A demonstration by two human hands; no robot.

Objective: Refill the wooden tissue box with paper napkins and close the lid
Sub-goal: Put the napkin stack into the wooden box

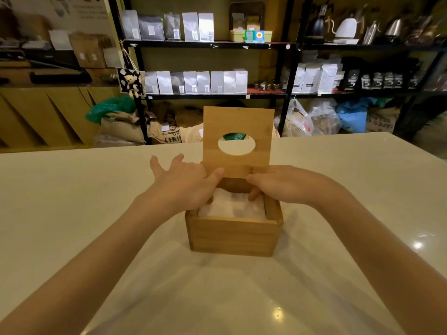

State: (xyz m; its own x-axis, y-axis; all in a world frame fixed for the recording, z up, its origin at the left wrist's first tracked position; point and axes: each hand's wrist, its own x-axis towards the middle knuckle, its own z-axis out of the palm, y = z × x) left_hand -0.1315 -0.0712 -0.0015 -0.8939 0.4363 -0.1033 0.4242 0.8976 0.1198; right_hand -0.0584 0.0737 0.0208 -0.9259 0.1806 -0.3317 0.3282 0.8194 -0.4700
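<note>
- On the pale table [72,213], near its middle and straight ahead of the person, stands the wooden tissue box [233,235]; it is roughly cube-shaped with no clear long axis, and one flat side wall squarely faces the camera, its open top turned upward.
- Behind the table, dark shelves [208,44] carry rows of grey and white pouches, with sacks and bags on the floor below.
- At the far edge of the box the lid [238,128] stands upright, near vertical, its broad face toward the camera; the oval opening [236,145] in it runs with its long axis left to right.
- Inside the box lie white paper napkins [232,206], flat, filling it almost to the rim.
- Over the box's left rear corner the left hand [183,180] is spread open, fingers splayed, thumb against the lid's lower edge; it grips nothing.
- At the right rear corner the right hand [287,184] is loosely curled, fingertips dipping onto the napkins beside the lid's base; whether it pinches any I cannot tell.
</note>
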